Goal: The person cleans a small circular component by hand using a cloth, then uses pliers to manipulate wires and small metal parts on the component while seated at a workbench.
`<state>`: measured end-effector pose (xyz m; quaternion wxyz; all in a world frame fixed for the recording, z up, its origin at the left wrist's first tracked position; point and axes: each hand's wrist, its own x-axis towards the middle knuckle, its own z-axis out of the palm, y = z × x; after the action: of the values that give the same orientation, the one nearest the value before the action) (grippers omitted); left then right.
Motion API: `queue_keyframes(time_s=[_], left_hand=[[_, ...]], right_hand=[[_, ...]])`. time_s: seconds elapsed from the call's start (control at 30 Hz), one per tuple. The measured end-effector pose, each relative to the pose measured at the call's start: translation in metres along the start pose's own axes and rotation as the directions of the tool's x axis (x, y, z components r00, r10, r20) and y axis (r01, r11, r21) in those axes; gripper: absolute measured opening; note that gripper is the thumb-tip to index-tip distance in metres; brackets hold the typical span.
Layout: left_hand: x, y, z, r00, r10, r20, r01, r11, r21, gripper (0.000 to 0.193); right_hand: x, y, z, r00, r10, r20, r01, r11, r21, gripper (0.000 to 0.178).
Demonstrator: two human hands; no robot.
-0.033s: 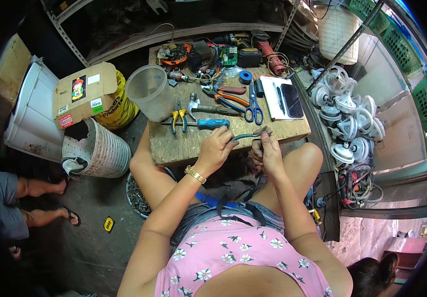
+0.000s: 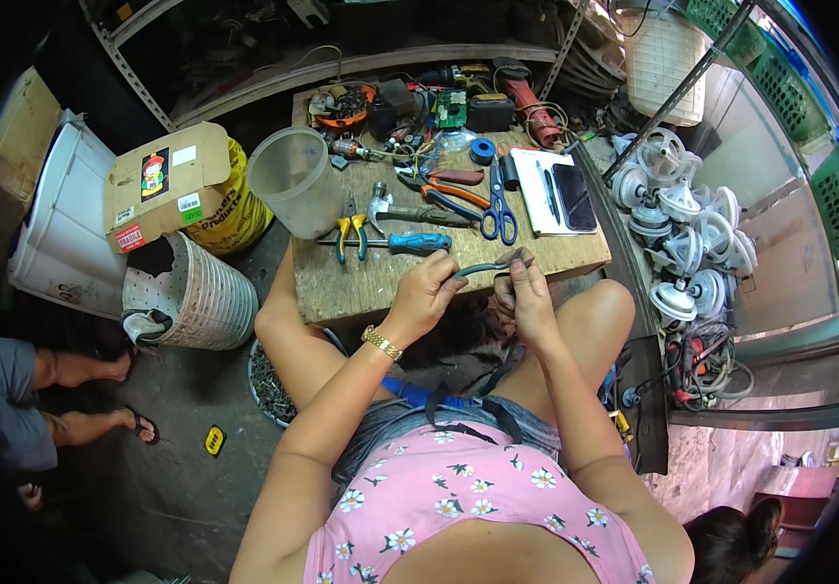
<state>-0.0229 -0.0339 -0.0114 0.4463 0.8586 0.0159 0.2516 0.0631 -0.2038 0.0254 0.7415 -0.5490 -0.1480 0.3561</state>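
My left hand (image 2: 423,295), a gold-coloured watch on its wrist, pinches one end of a short dark green cable (image 2: 481,267). The cable bridges the gap to my right hand (image 2: 528,300), whose fingers are closed around its other end. A small flat grey-brown piece (image 2: 517,257) shows at the right fingertips; its kind is unclear. Both hands are over the near edge of the wooden table (image 2: 361,292). Just beyond the left hand lie a blue-handled screwdriver (image 2: 419,243), a hammer (image 2: 424,216) and yellow-and-blue pliers (image 2: 351,238).
Blue scissors (image 2: 498,209), orange-handled pliers (image 2: 454,195), a phone (image 2: 573,198) and a clear bucket (image 2: 290,180) are on the table. White plastic wheel-like parts (image 2: 680,243) are heaped at the right. Another person's legs (image 2: 79,419) are at the left, by a white basket (image 2: 196,297).
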Motion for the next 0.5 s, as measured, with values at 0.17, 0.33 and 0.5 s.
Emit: queue_keyframes(time_s=[0.17, 0.33, 0.5], left_hand=[[-0.011, -0.014, 0.006, 0.972, -0.138, 0.191, 0.202, 0.905, -0.374, 0.023], [-0.004, -0.022, -0.026, 0.808, -0.589, -0.006, 0.410, 0.569, -0.712, 0.022], [-0.005, -0.010, -0.033, 0.857, -0.511, 0.057, 0.175, 0.187, -0.967, 0.032]], right_hand=[[0.004, -0.002, -0.003, 0.987, -0.114, 0.111, 0.143, 0.941, -0.306, 0.029], [0.013, -0.044, 0.019, 0.459, -0.881, -0.110, 0.859, 0.472, -0.200, 0.018], [0.054, 0.091, -0.092, 0.668, -0.721, -0.187, 0.221, 0.432, -0.875, 0.025]])
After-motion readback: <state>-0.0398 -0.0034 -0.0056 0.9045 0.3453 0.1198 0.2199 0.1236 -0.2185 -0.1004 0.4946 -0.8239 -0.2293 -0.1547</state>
